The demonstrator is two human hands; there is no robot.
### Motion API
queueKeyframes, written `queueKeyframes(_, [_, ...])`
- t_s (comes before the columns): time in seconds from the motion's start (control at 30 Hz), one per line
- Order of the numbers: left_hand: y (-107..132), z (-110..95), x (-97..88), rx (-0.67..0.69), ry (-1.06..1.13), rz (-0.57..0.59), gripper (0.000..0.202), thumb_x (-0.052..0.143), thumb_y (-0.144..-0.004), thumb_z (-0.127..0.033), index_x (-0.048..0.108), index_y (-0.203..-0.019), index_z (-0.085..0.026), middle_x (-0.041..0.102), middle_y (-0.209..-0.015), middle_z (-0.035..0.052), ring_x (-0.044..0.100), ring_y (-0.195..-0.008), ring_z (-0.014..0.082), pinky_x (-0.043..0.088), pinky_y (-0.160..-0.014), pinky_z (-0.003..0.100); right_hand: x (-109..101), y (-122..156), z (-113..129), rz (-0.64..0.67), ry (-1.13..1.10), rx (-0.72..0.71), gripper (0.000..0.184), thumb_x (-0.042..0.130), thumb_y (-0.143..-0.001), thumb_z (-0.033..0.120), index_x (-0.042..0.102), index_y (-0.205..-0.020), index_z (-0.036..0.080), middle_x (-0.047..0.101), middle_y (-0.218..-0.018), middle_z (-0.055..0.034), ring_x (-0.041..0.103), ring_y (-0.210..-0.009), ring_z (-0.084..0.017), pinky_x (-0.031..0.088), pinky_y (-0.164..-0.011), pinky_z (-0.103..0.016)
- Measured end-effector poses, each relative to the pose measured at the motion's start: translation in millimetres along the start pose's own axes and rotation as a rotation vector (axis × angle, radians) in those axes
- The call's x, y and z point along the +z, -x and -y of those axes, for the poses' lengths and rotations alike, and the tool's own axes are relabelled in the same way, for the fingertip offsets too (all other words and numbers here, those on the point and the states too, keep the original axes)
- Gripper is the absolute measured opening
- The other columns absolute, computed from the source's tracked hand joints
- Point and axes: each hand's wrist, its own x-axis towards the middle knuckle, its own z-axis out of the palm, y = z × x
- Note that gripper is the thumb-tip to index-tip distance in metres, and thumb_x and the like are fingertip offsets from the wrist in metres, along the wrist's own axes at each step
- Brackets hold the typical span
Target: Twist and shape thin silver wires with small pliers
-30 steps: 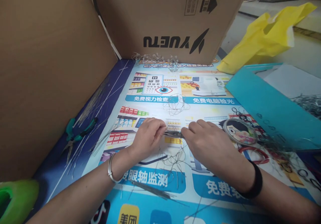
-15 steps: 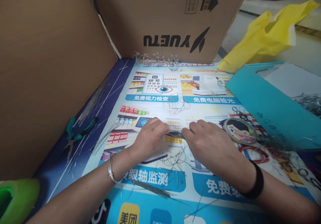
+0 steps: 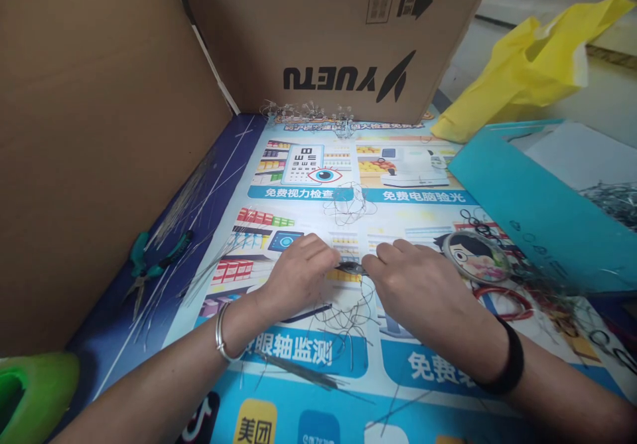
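My left hand (image 3: 298, 275) and my right hand (image 3: 418, 285) meet over a printed poster mat (image 3: 318, 178), fingers pinched together. Between them they grip a small dark metal piece (image 3: 351, 269) with thin wire running off it. Bent grey wires (image 3: 343, 314) lie scattered just below my hands. A small tangle of wire (image 3: 348, 204) sits farther up the mat. My left wrist wears a silver bangle, my right a black band.
Green-handled pliers (image 3: 149, 265) and long straight wires (image 3: 184, 205) lie left by a cardboard wall (image 3: 89, 132). A cardboard box (image 3: 328, 32) stands behind. A tape roll (image 3: 475, 257), red ring (image 3: 502, 301), blue tray (image 3: 537, 205) and yellow bag (image 3: 532, 59) are right. A green object (image 3: 30, 397) sits bottom left.
My left hand has slid slightly right along the dark piece, closing the gap to my right hand. The view has tilted a little.
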Motion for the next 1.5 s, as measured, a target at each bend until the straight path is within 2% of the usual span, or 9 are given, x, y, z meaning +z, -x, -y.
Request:
queueKeyframes(0.23, [1,5,1.1,-0.069,0.047,-0.094,0.014,0.04,-0.094,-0.015,0.049,-0.083,-0.018,0.055,-0.07,0.0013,0.047,-0.067,0.0148,0.041,-0.062,0.028,-5,-1,-9,0.032,0.003,-0.013,0.008,0.057,-0.082,0.016,0.06,-0.076,0.02,0.057,-0.073,-0.0049,0.045,-0.069,-0.022,0.019,-0.06,-0.033])
queueKeyframes(0.5, [3,6,-0.6,-0.146,0.125,-0.113,0.014,0.041,-0.095,-0.019,0.049,-0.084,-0.019,0.053,-0.072,0.0003,0.047,-0.07,0.0142,0.041,-0.063,0.026,-9,0,-8,-0.009,0.046,-0.007,0.007,0.058,-0.08,0.014,0.06,-0.077,0.02,0.056,-0.073,-0.0052,0.045,-0.072,-0.023,0.021,-0.062,-0.033])
queueKeyframes(0.7, [2,5,-0.9,-0.088,0.173,-0.147,0.014,0.04,-0.096,-0.018,0.05,-0.085,-0.019,0.055,-0.075,0.0011,0.048,-0.071,0.0141,0.041,-0.066,0.027,-11,1,-3,-0.043,0.103,-0.009,0.008,0.055,-0.08,0.012,0.059,-0.079,0.019,0.056,-0.074,-0.006,0.046,-0.073,-0.024,0.022,-0.063,-0.033])
queueKeyframes(1.1, [1,-1,-1.9,-0.118,0.07,-0.107,0.012,0.045,-0.092,-0.016,0.051,-0.082,-0.017,0.054,-0.069,0.0008,0.048,-0.067,0.014,0.04,-0.062,0.026,-10,2,5,-0.129,0.143,-0.013,0.012,0.055,-0.075,0.008,0.059,-0.078,0.019,0.055,-0.07,-0.0058,0.046,-0.068,-0.024,0.021,-0.06,-0.034])
queueKeyframes(1.5, [0,-4,-0.5,-0.129,0.013,-0.102,0.015,0.044,-0.092,-0.018,0.051,-0.079,-0.018,0.052,-0.065,-0.0001,0.047,-0.063,0.0137,0.038,-0.058,0.026,-17,3,11,-0.116,0.19,-0.021,0.016,0.052,-0.077,0.007,0.062,-0.085,0.015,0.057,-0.073,-0.008,0.047,-0.068,-0.024,0.024,-0.06,-0.034])
